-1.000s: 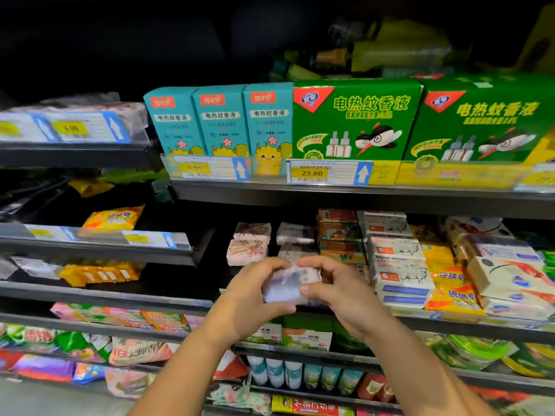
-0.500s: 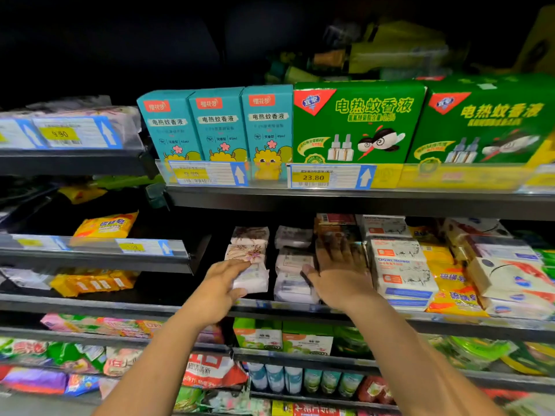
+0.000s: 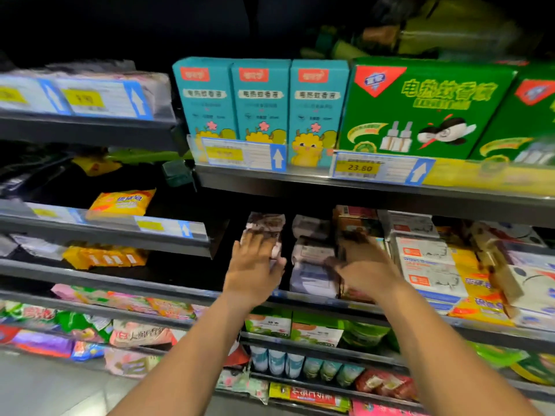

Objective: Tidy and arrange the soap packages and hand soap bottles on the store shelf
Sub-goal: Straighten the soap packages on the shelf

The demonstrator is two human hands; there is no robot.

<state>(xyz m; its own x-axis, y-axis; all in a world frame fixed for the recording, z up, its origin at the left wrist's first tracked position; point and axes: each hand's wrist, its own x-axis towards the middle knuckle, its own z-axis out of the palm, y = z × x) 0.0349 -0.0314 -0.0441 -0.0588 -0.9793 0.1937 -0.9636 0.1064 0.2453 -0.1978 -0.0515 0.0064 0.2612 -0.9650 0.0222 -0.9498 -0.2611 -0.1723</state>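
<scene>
- The whole view is smeared by motion, and the print on the soap wrappers cannot be read.
- The left hand (image 3: 255, 265) lies flat on the left column of soap packages (image 3: 265, 225), fingers straight and close together. It hides the front packages, so only the rear ones show past the fingertips.
- The right hand (image 3: 365, 265) is the most blurred. Its fingers are straight and spread over a stack of brown-red boxes (image 3: 356, 219), but whether they touch cannot be told.
- Between the two hands sits a pale column of packages (image 3: 312, 265). Its long axis runs from the front edge of the shelf (image 3: 300, 297) toward the dark back.
- White boxes (image 3: 426, 265) stand just right of the right hand, in a row running the same way.
- Two shelves lower, small bottles (image 3: 276, 360) stand upright, their tops cut off by the rail above.
</scene>
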